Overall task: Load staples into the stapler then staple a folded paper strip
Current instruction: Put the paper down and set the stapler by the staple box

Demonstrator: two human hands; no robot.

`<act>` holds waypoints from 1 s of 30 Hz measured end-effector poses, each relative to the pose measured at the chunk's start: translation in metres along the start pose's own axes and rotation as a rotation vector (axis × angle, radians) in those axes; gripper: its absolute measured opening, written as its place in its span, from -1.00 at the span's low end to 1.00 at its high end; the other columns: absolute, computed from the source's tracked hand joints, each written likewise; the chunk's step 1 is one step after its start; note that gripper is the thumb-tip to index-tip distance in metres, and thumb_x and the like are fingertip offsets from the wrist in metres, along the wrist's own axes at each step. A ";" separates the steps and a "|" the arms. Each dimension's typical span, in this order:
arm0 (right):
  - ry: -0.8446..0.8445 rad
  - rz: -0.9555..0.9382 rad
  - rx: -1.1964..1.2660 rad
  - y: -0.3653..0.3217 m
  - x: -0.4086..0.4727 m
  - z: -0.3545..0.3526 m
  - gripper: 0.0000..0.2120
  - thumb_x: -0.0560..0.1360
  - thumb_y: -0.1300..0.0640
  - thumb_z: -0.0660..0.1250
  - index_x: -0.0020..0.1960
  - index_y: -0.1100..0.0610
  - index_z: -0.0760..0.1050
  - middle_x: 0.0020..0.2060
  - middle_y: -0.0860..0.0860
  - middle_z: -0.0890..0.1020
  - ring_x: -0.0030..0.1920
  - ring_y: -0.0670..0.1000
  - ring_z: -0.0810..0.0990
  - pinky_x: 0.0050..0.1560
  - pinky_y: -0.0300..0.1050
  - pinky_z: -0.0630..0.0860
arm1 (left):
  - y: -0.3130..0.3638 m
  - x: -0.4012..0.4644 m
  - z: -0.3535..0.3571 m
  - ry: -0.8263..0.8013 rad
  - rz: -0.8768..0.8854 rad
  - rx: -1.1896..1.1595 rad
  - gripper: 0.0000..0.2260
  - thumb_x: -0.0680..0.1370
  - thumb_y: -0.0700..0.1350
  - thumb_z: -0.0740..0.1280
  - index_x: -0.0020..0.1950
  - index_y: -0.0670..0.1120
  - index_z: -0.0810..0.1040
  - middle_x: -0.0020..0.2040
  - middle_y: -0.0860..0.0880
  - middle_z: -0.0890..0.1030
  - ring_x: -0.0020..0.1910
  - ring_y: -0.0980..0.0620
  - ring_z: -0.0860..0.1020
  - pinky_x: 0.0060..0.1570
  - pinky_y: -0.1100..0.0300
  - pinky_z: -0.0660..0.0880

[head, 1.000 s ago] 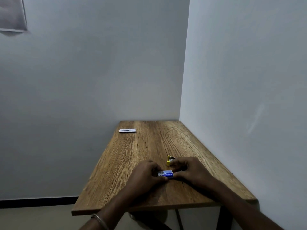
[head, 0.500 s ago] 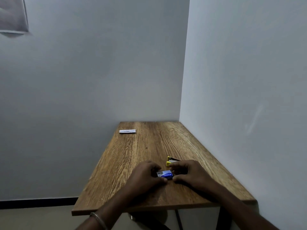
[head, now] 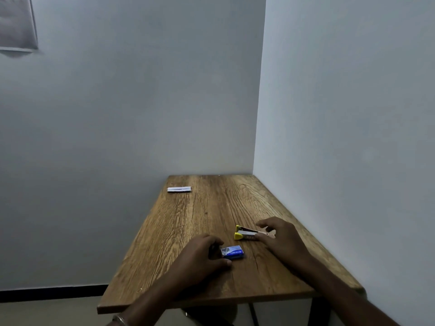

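A small blue staple box [head: 232,252] lies on the wooden table [head: 211,212] near the front. My left hand [head: 200,260] curls around its left end, thumb and fingers touching it. Just behind and to the right lies a yellow stapler [head: 246,234] with its top raised. My right hand [head: 280,238] rests at the stapler's rear end, fingers apart and touching it. A folded white paper strip [head: 179,189] lies far back on the table's left side, away from both hands.
The table stands in a corner, with a wall along its right edge and another behind it. Its left and front edges drop to the floor. A grey sheet [head: 16,22] hangs on the back wall at upper left.
My right hand let go of the blue box and moved back and right to the stapler. The left hand stays at the box. The stapler is now uncovered.
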State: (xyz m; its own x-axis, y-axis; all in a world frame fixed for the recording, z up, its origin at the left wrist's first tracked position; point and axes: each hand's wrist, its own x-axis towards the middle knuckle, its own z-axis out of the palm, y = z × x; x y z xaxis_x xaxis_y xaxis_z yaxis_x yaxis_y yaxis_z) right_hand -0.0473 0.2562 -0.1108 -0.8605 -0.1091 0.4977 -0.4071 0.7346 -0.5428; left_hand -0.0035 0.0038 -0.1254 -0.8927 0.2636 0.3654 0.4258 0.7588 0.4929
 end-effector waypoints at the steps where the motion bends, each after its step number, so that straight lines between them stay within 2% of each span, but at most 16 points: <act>1: -0.036 0.020 -0.033 0.001 0.004 -0.001 -0.64 0.45 -0.04 0.50 0.22 -0.03 0.61 0.08 -0.14 0.62 -0.03 -0.18 0.56 -0.13 -0.38 0.44 | 0.001 0.001 0.000 -0.001 0.007 0.012 -0.56 0.44 0.18 0.45 0.28 0.10 0.53 0.15 0.17 0.54 0.07 0.23 0.49 0.09 0.27 0.51; 4: -0.157 0.052 -0.050 0.004 0.013 0.001 -0.59 0.45 -0.04 0.49 0.27 0.01 0.58 0.12 -0.10 0.62 -0.02 -0.19 0.54 -0.12 -0.37 0.42 | 0.002 0.003 0.000 0.006 0.013 0.018 -0.67 0.47 0.14 0.44 0.20 0.10 0.58 0.09 0.18 0.54 0.01 0.23 0.49 0.04 0.25 0.53; 7: -0.222 0.033 -0.046 0.005 0.016 0.008 -0.67 0.48 0.05 0.47 0.24 -0.01 0.60 0.10 -0.10 0.64 -0.03 -0.22 0.52 -0.10 -0.40 0.40 | 0.000 0.002 0.000 0.016 0.005 -0.008 -0.72 0.47 0.11 0.45 0.15 0.11 0.59 0.05 0.19 0.55 -0.01 0.22 0.50 0.05 0.21 0.54; 13: -0.261 -0.046 0.043 -0.011 0.013 0.025 -0.74 0.47 0.06 0.48 0.16 -0.03 0.64 -0.01 -0.20 0.63 0.00 -0.22 0.58 -0.11 -0.42 0.44 | -0.001 0.000 -0.002 0.017 0.015 -0.028 -0.72 0.45 0.09 0.47 0.13 0.11 0.63 0.03 0.18 0.59 -0.01 0.23 0.51 0.06 0.20 0.54; 19: -0.324 -0.076 0.061 -0.020 0.013 0.025 -0.67 0.47 0.09 0.48 0.23 0.01 0.62 0.12 -0.14 0.63 0.06 -0.22 0.56 -0.04 -0.42 0.44 | -0.001 0.000 -0.002 0.023 0.013 -0.037 -0.70 0.44 0.10 0.48 0.16 0.11 0.63 0.01 0.20 0.56 -0.03 0.25 0.50 -0.02 0.34 0.47; 21: -0.254 -0.047 0.119 -0.020 0.006 0.018 -0.65 0.49 0.05 0.45 0.27 -0.06 0.57 0.14 -0.21 0.57 0.08 -0.25 0.54 -0.03 -0.41 0.44 | -0.002 0.000 -0.002 0.025 0.015 -0.032 -0.69 0.44 0.11 0.47 0.17 0.11 0.63 0.02 0.20 0.56 -0.03 0.26 0.50 -0.05 0.38 0.44; 23: -0.153 -0.029 0.168 -0.021 -0.005 0.012 -0.73 0.53 -0.02 0.41 0.22 -0.13 0.59 0.08 -0.26 0.58 0.03 -0.30 0.54 -0.08 -0.37 0.46 | -0.003 0.000 -0.002 0.025 0.014 -0.025 -0.69 0.45 0.11 0.47 0.17 0.12 0.62 0.03 0.21 0.55 -0.03 0.26 0.49 -0.07 0.39 0.43; 24: -0.154 -0.052 0.164 -0.022 -0.010 0.009 -0.76 0.52 -0.03 0.40 0.19 -0.14 0.60 0.03 -0.25 0.60 0.02 -0.31 0.54 -0.10 -0.37 0.47 | -0.003 0.000 -0.002 0.026 0.015 -0.023 -0.70 0.45 0.11 0.47 0.17 0.12 0.62 0.03 0.22 0.55 -0.03 0.27 0.49 -0.08 0.39 0.43; 27: -0.303 -0.182 0.138 -0.025 -0.022 0.007 -0.70 0.46 -0.02 0.48 0.18 -0.08 0.65 0.01 -0.20 0.64 0.02 -0.31 0.56 -0.07 -0.42 0.48 | -0.005 0.001 -0.001 0.031 0.024 -0.016 -0.71 0.44 0.12 0.47 0.15 0.13 0.64 0.02 0.21 0.56 -0.04 0.27 0.49 -0.10 0.41 0.42; 30: -0.323 -0.217 0.135 -0.027 -0.025 0.010 -0.70 0.44 0.00 0.49 0.16 -0.03 0.67 0.00 -0.18 0.66 0.01 -0.28 0.58 -0.06 -0.45 0.47 | -0.006 0.003 0.000 0.019 0.021 -0.017 -0.71 0.44 0.12 0.47 0.15 0.14 0.63 0.03 0.20 0.55 -0.01 0.23 0.51 -0.03 0.32 0.49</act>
State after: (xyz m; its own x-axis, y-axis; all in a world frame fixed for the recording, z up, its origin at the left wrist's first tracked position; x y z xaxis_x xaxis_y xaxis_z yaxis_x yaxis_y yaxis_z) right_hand -0.0182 0.2320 -0.1153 -0.7932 -0.4726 0.3840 -0.6079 0.5792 -0.5430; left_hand -0.0085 0.0001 -0.1266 -0.8808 0.2680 0.3903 0.4469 0.7429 0.4984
